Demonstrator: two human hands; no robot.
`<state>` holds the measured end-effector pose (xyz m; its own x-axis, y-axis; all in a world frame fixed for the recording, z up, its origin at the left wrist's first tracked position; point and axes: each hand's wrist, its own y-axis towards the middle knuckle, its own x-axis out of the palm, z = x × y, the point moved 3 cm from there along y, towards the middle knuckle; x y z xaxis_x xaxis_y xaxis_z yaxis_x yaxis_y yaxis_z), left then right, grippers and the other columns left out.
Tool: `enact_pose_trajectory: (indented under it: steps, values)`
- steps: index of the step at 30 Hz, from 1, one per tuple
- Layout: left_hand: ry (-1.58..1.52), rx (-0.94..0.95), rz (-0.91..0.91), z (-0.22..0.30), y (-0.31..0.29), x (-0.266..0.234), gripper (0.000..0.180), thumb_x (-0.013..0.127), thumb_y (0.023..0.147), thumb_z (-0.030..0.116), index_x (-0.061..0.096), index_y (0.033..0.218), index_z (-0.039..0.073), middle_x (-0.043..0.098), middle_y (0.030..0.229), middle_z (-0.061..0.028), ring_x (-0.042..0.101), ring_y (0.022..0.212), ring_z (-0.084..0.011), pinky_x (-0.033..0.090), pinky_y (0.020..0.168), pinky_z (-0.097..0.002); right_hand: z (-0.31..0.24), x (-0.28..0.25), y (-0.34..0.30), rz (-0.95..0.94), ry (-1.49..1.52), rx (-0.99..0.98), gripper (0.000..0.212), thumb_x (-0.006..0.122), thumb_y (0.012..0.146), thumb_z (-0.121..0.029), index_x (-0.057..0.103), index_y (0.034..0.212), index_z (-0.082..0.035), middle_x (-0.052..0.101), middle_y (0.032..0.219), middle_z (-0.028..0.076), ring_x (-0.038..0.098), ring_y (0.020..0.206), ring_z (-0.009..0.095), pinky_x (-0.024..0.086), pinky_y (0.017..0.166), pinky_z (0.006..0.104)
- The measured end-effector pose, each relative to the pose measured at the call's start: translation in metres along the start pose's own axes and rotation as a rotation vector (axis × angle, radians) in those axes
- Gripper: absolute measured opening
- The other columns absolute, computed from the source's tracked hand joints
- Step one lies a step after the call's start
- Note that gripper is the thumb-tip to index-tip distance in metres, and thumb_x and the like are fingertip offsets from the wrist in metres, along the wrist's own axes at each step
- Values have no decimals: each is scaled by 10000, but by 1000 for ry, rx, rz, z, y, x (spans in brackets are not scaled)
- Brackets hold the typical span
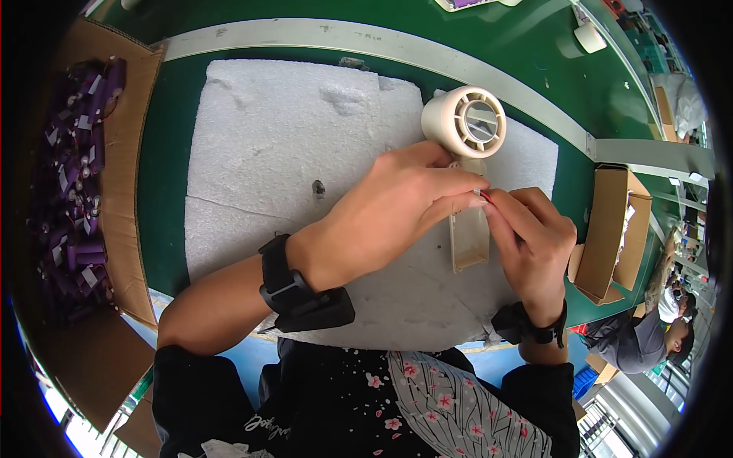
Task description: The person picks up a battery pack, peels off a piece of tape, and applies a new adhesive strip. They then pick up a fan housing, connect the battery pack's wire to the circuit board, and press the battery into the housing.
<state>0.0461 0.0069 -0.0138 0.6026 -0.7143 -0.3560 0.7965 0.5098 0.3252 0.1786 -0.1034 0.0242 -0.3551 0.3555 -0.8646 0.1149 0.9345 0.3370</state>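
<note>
A cream handheld fan [447,126] lies on the white foam sheet [282,130], its round slotted head at the far end and its open, hollow handle [469,248] toward me. My left hand [374,210] reaches across the handle from the left. Its thumb and forefinger are pinched on a small whitish connector [477,192]; its other fingers are partly hidden beside the fan head. From the right, my right hand [531,244] pinches a short red wire [485,198] at that connector, the fingertips of both hands nearly touching. Whether the two parts are joined I cannot tell.
At the left stands a cardboard box [134,175] with many purple cylindrical battery cells [92,153]. A smaller open carton [603,229] is on the green table at the right. A white roll [589,38] stands far right. Another person [637,336] sits beyond the right side.
</note>
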Motion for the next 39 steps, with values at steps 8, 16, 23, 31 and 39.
enact_pose_trajectory:
  steps: [8, 16, 23, 31, 39]
  values:
    - [-22, -17, 14, 1, -1, 0, 190, 691, 826, 132, 696, 994, 42, 633, 862, -130, 642, 730, -260, 514, 621, -335, -4, 0, 1, 14, -40, -28, 156, 746, 748, -69, 694, 894, -85, 584, 728, 33, 557, 481, 149, 408, 415, 261]
    - [-25, -6, 9, 0, -1, 0, 187, 696, 826, 137, 701, 991, 48, 631, 854, -129, 642, 718, -249, 509, 612, -325, -5, 2, 2, -17, -38, -45, 130, 730, 743, -54, 679, 861, -75, 573, 724, 28, 553, 479, 148, 407, 414, 265]
    - [-11, 33, 8, -3, -2, -1, 274, 747, 757, 85, 704, 1027, 69, 630, 874, -119, 649, 709, -231, 520, 607, -312, -3, 4, -1, -103, 32, 8, 124, 714, 727, -26, 672, 838, -63, 568, 723, 28, 557, 485, 159, 415, 423, 282]
    - [-32, -42, -48, 0, -1, -3, 360, 717, 716, -39, 696, 1057, 73, 629, 891, -119, 662, 754, -229, 551, 652, -299, -5, 4, -2, -136, 91, 26, 85, 693, 729, 22, 660, 803, -3, 583, 742, 82, 559, 511, 184, 417, 459, 274]
    - [-55, -17, -51, -3, -1, -3, 373, 705, 720, -45, 691, 1073, 76, 632, 905, -120, 665, 770, -232, 554, 667, -296, -5, 7, -4, -116, 90, 21, 98, 702, 704, 26, 654, 783, -6, 576, 747, 81, 565, 517, 184, 425, 461, 270]
